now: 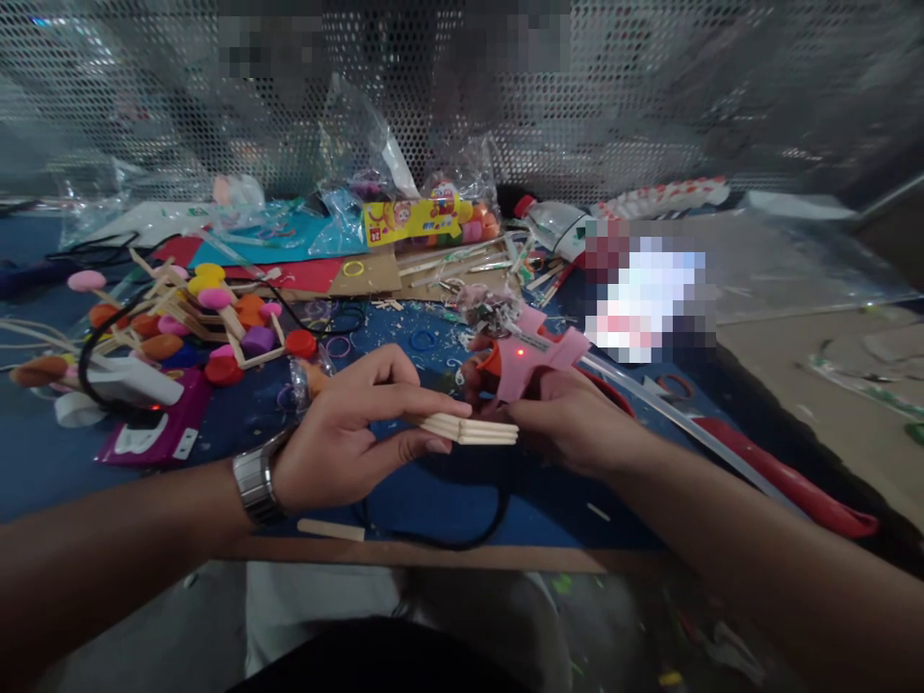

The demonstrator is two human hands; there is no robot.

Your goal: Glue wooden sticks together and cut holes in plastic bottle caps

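My left hand [361,423], with a metal-band watch [255,486] on its wrist, pinches a small stack of wooden craft sticks [480,432] between thumb and fingers. The sticks lie flat on each other and point right. Close by, my right hand [570,419] is wrapped round a pink glue gun [530,354] with a lit red light and an orange part. Its nozzle is hard to make out. From behind the gun a long translucent glue stick [671,409] slants down to the right. A loose craft stick [330,529] lies near the table's front edge.
At left, a structure of sticks and coloured clay pieces [215,297] stands behind a purple power strip [155,423] with a white plug. Farther back lie a yellow-labelled clay packet [415,221] and a bottle [555,226]. A black cable [448,544] loops below my hands. A red-handled object [786,472] is at right.
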